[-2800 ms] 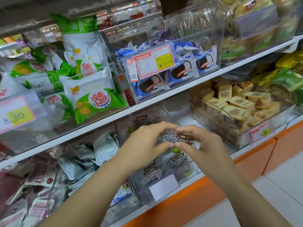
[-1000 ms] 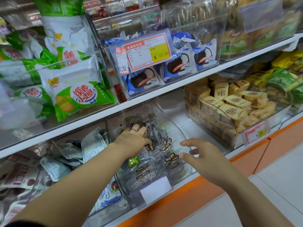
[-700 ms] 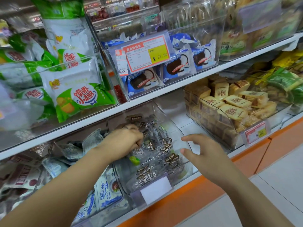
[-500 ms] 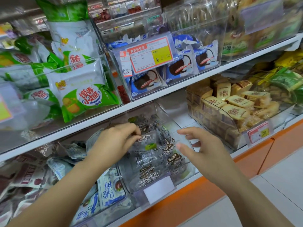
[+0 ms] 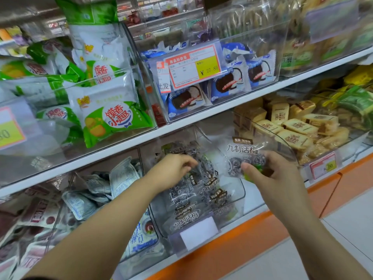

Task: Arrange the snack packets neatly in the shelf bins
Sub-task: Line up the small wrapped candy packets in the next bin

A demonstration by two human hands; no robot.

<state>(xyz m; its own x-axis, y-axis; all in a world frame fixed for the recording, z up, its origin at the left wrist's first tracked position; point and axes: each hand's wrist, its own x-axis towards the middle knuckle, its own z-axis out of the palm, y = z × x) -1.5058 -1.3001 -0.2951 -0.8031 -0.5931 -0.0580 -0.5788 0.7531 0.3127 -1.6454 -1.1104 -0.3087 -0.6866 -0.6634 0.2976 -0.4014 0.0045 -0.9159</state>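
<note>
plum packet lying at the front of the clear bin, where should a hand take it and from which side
Pinch the plum packet by its upper edge, coming from above through the bin's open top. It lies flat against the front wall, so that edge looks like the only free part.

Right hand (image 5: 270,174) grips clear plum packet (image 5: 242,156) above bin (image 5: 240,190); left hand (image 5: 173,168) rests fingers on packets inside bin.

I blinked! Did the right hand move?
Yes. The right hand rose toward the clear plum bin's right wall and now grips a plum packet.
</note>
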